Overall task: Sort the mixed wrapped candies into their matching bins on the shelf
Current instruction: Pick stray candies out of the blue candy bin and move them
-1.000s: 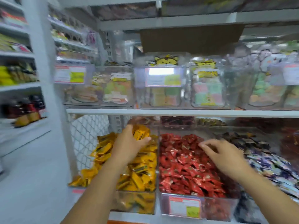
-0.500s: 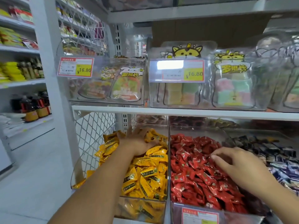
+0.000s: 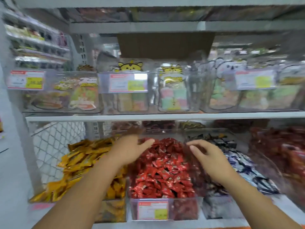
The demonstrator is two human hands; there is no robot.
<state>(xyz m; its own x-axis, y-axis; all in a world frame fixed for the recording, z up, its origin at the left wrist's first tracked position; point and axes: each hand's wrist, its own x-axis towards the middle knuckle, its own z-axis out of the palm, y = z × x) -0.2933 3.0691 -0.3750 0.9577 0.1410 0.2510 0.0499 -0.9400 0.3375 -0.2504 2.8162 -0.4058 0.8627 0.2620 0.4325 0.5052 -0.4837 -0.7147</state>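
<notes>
Three clear bins stand side by side on the lower shelf: yellow wrapped candies [image 3: 79, 161] on the left, red wrapped candies [image 3: 163, 171] in the middle, dark blue and black candies [image 3: 244, 162] on the right. My left hand [image 3: 130, 149] hovers over the back left corner of the red pile, beside the yellow bin, with relaxed fingers and nothing visible in it. My right hand [image 3: 209, 157] hangs over the divide between the red and dark bins, fingers spread and loosely bent, holding nothing. The view is motion-blurred.
A white shelf board [image 3: 165, 116] runs just above the bins and carries clear boxes of bagged sweets [image 3: 173, 95] with price tags. Wire mesh [image 3: 54, 146] closes the shelf's left side. A fourth bin of reddish-brown candies [image 3: 280, 151] sits at far right.
My left hand has left the yellow candies and moved right to the red bin. My right hand has lifted off the red pile and shifted toward the dark bin. The camera has turned right.
</notes>
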